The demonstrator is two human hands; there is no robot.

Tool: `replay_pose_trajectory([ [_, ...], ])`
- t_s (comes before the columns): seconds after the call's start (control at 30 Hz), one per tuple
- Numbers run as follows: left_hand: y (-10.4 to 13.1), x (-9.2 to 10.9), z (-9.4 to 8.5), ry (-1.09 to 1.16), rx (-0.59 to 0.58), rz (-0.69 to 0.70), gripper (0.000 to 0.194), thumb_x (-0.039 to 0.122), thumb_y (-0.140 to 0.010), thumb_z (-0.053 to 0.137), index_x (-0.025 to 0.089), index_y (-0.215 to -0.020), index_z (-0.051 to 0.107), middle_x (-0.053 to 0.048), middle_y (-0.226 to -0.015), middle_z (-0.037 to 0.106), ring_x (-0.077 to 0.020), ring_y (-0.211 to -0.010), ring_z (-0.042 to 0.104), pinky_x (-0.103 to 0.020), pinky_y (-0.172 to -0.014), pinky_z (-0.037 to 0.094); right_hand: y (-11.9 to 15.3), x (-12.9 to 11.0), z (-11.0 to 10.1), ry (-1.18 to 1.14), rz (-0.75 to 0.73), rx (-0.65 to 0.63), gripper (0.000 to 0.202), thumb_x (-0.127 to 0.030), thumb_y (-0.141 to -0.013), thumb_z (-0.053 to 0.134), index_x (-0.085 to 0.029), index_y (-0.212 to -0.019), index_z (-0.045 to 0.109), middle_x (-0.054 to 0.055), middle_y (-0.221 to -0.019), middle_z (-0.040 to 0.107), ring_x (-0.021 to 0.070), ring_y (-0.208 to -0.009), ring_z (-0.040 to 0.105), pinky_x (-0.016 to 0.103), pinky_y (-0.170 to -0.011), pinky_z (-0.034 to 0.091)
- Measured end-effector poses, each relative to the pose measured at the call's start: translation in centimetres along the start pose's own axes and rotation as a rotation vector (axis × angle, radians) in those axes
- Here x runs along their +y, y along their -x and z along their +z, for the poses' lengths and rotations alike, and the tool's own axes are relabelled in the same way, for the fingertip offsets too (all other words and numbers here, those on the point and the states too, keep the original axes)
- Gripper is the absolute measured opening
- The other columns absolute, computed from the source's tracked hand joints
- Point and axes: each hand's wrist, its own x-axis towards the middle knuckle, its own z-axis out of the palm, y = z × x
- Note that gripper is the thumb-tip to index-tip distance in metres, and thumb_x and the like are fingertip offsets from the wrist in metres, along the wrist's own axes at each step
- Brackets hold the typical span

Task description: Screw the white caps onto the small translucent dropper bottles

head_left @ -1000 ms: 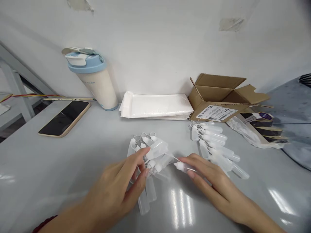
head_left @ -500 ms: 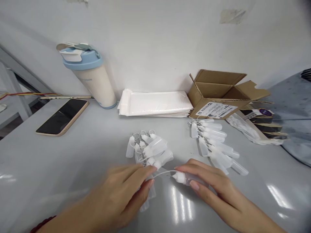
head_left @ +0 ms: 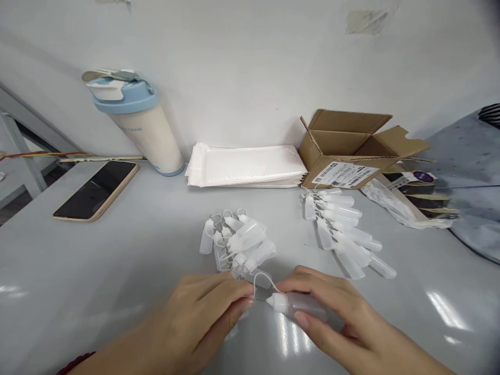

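Note:
A small translucent bottle with a white pointed top and a thin needle tip lies in my right hand, its tip facing left. The fingers are closed round its body. My left hand pinches the free end of the white strap that loops up from the bottle's neck; the small cap there is mostly hidden by the fingers. Just beyond my left hand lies a pile of similar bottles, partly covered by it. Another group of bottles rests to the right, beyond my right hand.
A phone and a tilted blue-lidded tumbler are at the back left. White padded envelopes lie against the wall. An open cardboard box stands right of them, beside a tray of dark items. Grey fabric hangs at the far right.
Both hands have come slightly nearer the front edge. The strap now arches higher between them, and the bottle's tip is closer to my left fingers.

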Motion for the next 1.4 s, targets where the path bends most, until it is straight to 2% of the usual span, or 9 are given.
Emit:
replay_pose_trajectory([
  [0.13,-0.13,0.17,0.1,0.004,0.013,-0.007,0.016,0.016,-0.098,0.042,0.025,-0.102,0.054,0.002,-0.084,0.072,-0.0131,-0.067,0.067,-0.023,-0.06,0.051,0.07,0.02,-0.1,0.018,-0.013,0.011,0.027,-0.017,-0.091,0.052,-0.027,-0.117,0.056,0.003,-0.097,0.068,0.0171,-0.086,0.068,0.024,-0.071,0.057],
  [0.27,-0.25,0.47,0.0,0.037,-0.002,-0.021,0.017,0.013,-0.095,0.045,0.025,-0.103,0.055,0.004,-0.077,0.07,-0.0115,-0.062,0.065,-0.021,-0.059,0.05,0.26,0.1,-0.29,0.018,0.011,-0.016,0.029,-0.019,-0.093,0.051,-0.028,-0.12,0.054,0.003,-0.099,0.067,0.0176,-0.087,0.068,0.021,-0.06,0.056],
  [0.47,-0.32,0.3,-0.17,0.033,-0.014,-0.014,0.017,0.014,-0.095,0.046,0.025,-0.103,0.056,0.003,-0.082,0.072,-0.0119,-0.066,0.068,-0.021,-0.061,0.053,0.16,0.06,-0.26,0.026,0.01,-0.031,0.028,-0.019,-0.092,0.053,-0.027,-0.119,0.056,0.003,-0.098,0.068,0.0183,-0.087,0.068,0.027,-0.072,0.058],
  [0.63,-0.33,0.43,0.01,0.032,0.023,0.007,0.015,0.015,-0.097,0.044,0.024,-0.101,0.055,0.003,-0.08,0.071,-0.0112,-0.065,0.067,-0.02,-0.059,0.051,0.24,0.1,-0.2,0.026,0.02,-0.047,0.03,-0.019,-0.092,0.051,-0.028,-0.121,0.054,0.003,-0.099,0.067,0.0182,-0.087,0.068,0.027,-0.069,0.057],
  [0.83,-0.47,0.32,0.17,0.035,0.039,0.038,0.014,0.016,-0.098,0.043,0.021,-0.102,0.055,0.003,-0.082,0.071,-0.0105,-0.068,0.067,-0.019,-0.061,0.05,0.14,0.03,-0.31,0.027,0.013,-0.044,0.03,-0.018,-0.092,0.052,-0.026,-0.121,0.055,0.003,-0.1,0.067,0.0169,-0.09,0.067,0.026,-0.076,0.056],
  [0.97,-0.57,0.12,0.21,0.056,0.042,0.047,0.014,0.017,-0.098,0.043,0.021,-0.102,0.056,0.002,-0.083,0.07,-0.0102,-0.068,0.067,-0.019,-0.063,0.05,0.01,-0.09,-0.31,0.032,0.024,-0.053,0.028,-0.019,-0.092,0.051,-0.025,-0.12,0.056,0.004,-0.1,0.067,0.0178,-0.09,0.068,0.026,-0.074,0.056],
  [1.2,-0.4,0.48,0.13,0.047,0.049,0.055,0.016,0.016,-0.099,0.04,0.021,-0.096,0.054,0.004,-0.068,0.062,-0.0119,-0.061,0.064,-0.021,-0.057,0.048,0.15,-0.14,-0.15,0.026,0.018,-0.038,0.027,-0.018,-0.093,0.051,-0.023,-0.119,0.057,0.004,-0.098,0.067,0.0166,-0.089,0.067,0.026,-0.075,0.056],
  [1.4,-0.39,0.62,0.09,0.024,0.035,0.062,0.017,0.016,-0.099,0.038,0.021,-0.098,0.054,0.003,-0.072,0.065,-0.0122,-0.063,0.066,-0.022,-0.06,0.049,-0.11,-0.05,0.03,-0.005,-0.013,-0.026,0.028,-0.015,-0.093,0.05,-0.022,-0.119,0.057,0.004,-0.092,0.066,0.0136,-0.08,0.068,0.02,-0.067,0.058],
])
